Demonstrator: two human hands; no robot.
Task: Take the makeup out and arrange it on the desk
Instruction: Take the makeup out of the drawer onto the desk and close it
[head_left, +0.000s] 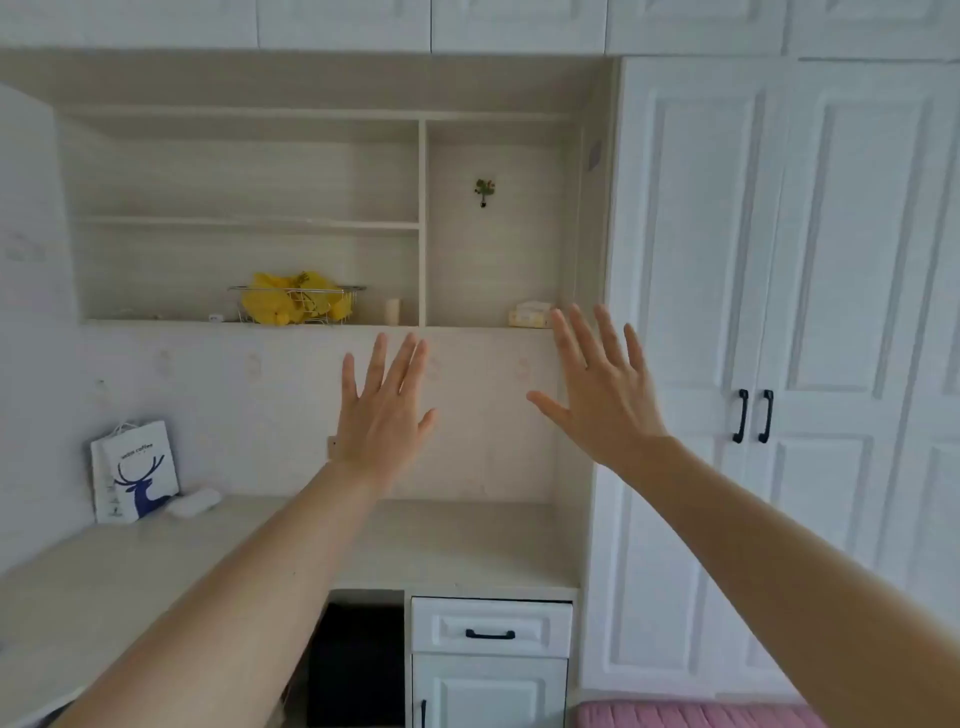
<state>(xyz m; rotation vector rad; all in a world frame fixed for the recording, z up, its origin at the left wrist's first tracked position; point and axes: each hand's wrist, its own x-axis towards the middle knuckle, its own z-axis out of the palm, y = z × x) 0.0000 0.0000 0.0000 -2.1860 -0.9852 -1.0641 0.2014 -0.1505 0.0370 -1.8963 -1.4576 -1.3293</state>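
Note:
Both my arms reach out in front of me over the pale desk (467, 540). My left hand (382, 410) is raised with its back toward me, fingers straight and spread, holding nothing. My right hand (597, 387) is held up the same way a little higher, fingers spread and empty, in front of the shelf edge. A white paper bag with a blue deer print (136, 470) stands at the back left of the desk, and a small white pouch (195, 501) lies beside it. No makeup item is visible.
A wire basket with yellow contents (298, 304), a small cream jar (393, 310) and a small pale box (530, 314) sit on the shelf above. White wardrobe doors (779, 312) stand at right. A drawer (491, 626) and cupboard sit under the desk; something pink (691, 716) lies at the bottom right.

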